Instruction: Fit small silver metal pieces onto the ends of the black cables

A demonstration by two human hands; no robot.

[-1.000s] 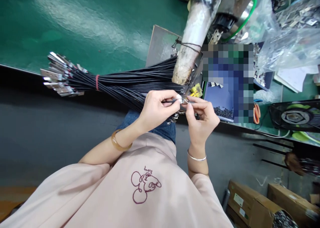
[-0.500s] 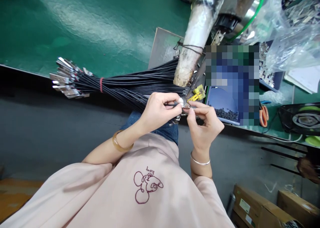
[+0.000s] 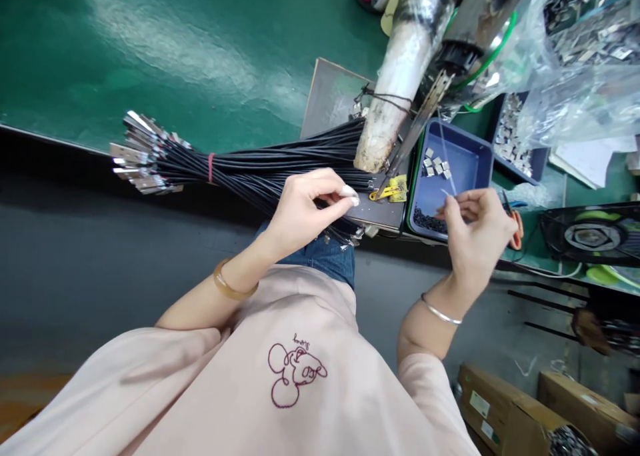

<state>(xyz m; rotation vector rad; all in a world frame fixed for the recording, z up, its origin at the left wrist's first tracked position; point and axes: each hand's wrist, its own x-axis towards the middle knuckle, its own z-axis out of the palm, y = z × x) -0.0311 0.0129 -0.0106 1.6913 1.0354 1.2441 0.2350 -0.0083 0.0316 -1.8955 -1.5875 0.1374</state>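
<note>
My left hand [image 3: 315, 206] is closed in a pinch above the bench edge, on a black cable that is mostly hidden by the fingers. A white covering wraps a fingertip, and a small shiny bit shows there. Beneath and behind it lies a bundle of black cables [image 3: 260, 159], tied with a red band [image 3: 211, 168] and ending in flat metal pieces [image 3: 143, 153]. My right hand [image 3: 475, 233] is over the front of a blue tray [image 3: 483, 156], fingers curled together; whatever they hold is hidden. Small black pieces [image 3: 427, 221] and square metal pieces [image 3: 436, 165] lie in the tray.
A whitish nozzle-like tube [image 3: 387, 109] hangs over the cables. A yellow clip [image 3: 385, 193] lies on a grey board [image 3: 325, 99]. Another tray with metal pieces [image 3: 515, 136], orange-handled scissors [image 3: 517, 229] and a fan [image 3: 595, 236] are on the right. Cartons [image 3: 500, 403] stand below.
My right hand has left the left hand's fingertips and moved right, over the blue tray. My left hand has shifted slightly left. The tray, blurred out earlier, now shows its contents.
</note>
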